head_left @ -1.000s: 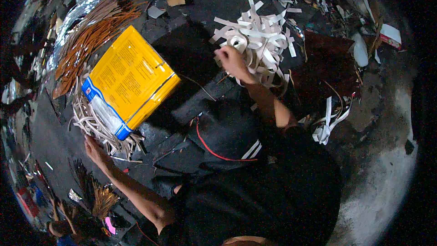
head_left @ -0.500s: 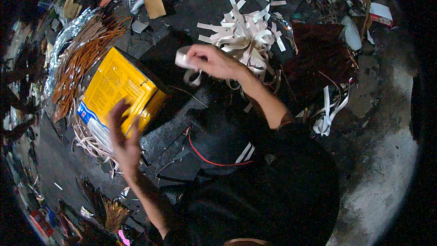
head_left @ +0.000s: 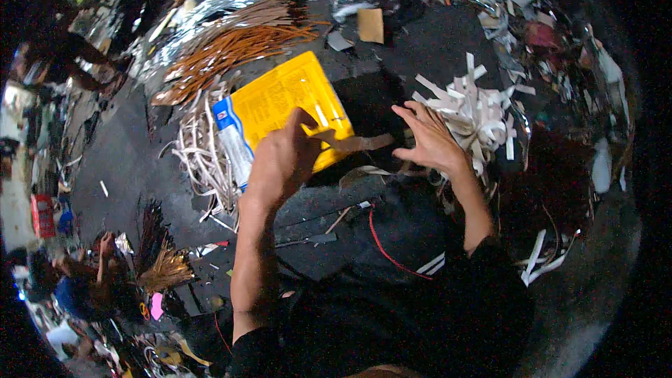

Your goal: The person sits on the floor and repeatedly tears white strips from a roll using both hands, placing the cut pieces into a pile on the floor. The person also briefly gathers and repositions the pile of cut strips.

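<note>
Overhead, dim light, dark floor thick with clutter. Far left: bundle of orange-brown sticks [head_left: 238, 45] lying on crinkled silver foil [head_left: 210, 10]. Below that, a loose heap of pale thin strips [head_left: 203, 154], touching the left edge of a yellow packet [head_left: 280, 101] with a blue-and-white end. Small tan cardboard square [head_left: 370, 25] farther up, apart from the rest. At right, a tangled pile of white paper strips [head_left: 476, 108]; a few stray white strips [head_left: 542, 259] lie lower right. Red cord [head_left: 381, 252] curves across dark cloth near the person's lap. Another person [head_left: 84, 280] sits at lower left, beside a small bunch of straw-coloured fibres [head_left: 164, 269].

Held item: a tan paper strip [head_left: 353, 143], flat, narrow, slightly wavy, running roughly level between the two hands, over the yellow packet's lower right corner.

Left hand [head_left: 283, 157]: raised above the packet, back to camera, fingers curled, thumb and fingers pinching the strip's left end. Forearm runs up from the lower edge.

Right hand [head_left: 430, 140]: fingers spread, palm down, just beside the strip's right end and overlapping the white pile; contact with the strip cannot be told.
</note>
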Tool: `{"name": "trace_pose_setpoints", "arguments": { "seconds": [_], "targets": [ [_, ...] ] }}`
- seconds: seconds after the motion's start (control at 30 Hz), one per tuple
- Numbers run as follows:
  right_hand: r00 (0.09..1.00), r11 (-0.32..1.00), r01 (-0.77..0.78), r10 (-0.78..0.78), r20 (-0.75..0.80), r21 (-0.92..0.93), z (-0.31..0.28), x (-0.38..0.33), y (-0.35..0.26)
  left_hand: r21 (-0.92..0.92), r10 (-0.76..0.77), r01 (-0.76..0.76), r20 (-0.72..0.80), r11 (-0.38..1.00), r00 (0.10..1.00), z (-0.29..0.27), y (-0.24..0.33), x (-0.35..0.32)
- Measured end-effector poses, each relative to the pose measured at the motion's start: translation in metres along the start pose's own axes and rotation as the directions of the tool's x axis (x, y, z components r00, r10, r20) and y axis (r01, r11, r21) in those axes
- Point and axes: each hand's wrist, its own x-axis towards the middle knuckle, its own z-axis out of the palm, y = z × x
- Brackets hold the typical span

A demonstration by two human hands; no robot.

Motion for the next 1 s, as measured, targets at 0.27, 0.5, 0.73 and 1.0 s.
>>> {"name": "trace_pose_setpoints", "arguments": {
  "seconds": [0.27, 0.5, 0.73, 1.0],
  "targets": [
    [0.934, 0.703, 0.111, -0.315, 0.168, 0.702, -0.006, 0.037, -0.074, 0.225, 0.142, -0.203, 0.260, 0.953, 0.955, 0.009, 0.003, 0.002],
    [0.957, 0.765, 0.227, -0.290, 0.008, 0.602, -0.037, 0.045, -0.046, -0.288, -0.055, 0.150, 0.314, 0.946, 0.948, -0.059, -0.080, -0.040],
    [0.978, 0.827, -0.044, -0.078, 0.192, 0.560, -0.062, 0.061, -0.027, -0.275, -0.202, 0.267, 0.244, 0.924, 0.948, -0.086, -0.135, -0.067],
    [0.988, 0.847, -0.115, 0.043, 0.149, 0.519, -0.074, 0.075, -0.008, -0.105, -0.259, 0.281, 0.184, 0.954, 0.948, -0.089, -0.135, -0.075]
  ]
}}
